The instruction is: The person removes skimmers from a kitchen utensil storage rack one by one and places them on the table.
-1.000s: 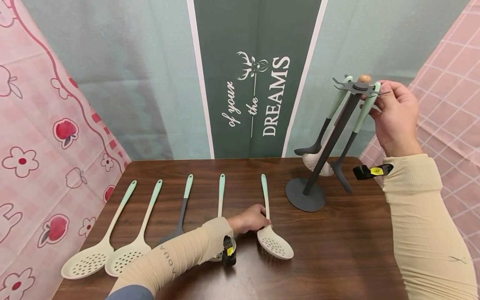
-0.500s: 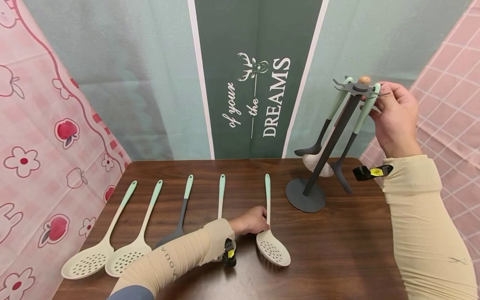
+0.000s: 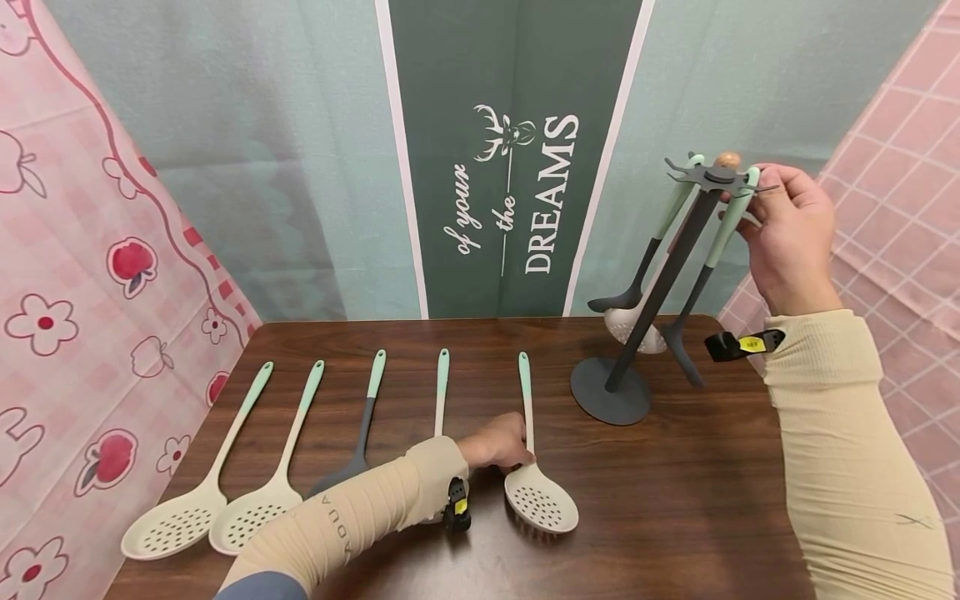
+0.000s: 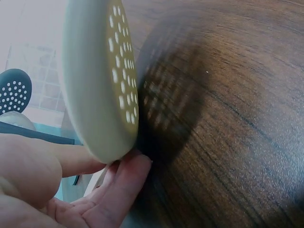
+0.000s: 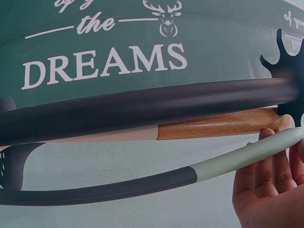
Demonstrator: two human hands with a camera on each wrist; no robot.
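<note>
A cream skimmer point(image 3: 542, 500) with a mint handle is at the middle of the table. My left hand point(image 3: 501, 442) pinches it at the neck, just above the perforated bowl. In the left wrist view the bowl point(image 4: 88, 90) stands over its shadow; whether it touches the wood I cannot tell. At the top of a dark utensil rack point(image 3: 663, 287), my right hand point(image 3: 793, 237) holds the mint handle point(image 3: 732, 221) of a hanging grey utensil. The right wrist view shows my fingers behind that handle point(image 5: 242, 157), beside a wooden handle point(image 5: 218, 125). The grey utensil's head partly shows.
To the left lie two cream skimmers point(image 3: 171, 523) point(image 3: 251, 512), a grey-headed utensil point(image 3: 366, 425) and another cream utensil point(image 3: 442, 392), partly covered by my left arm. A grey utensil point(image 3: 626, 296) and a white perforated ladle point(image 3: 626, 325) hang on the rack. A curtain point(image 3: 495, 275) stands behind the table.
My left hand has shifted the skimmer slightly left and toward me; its handle end swung right, then back left. The right hand stays at the rack without visible movement.
</note>
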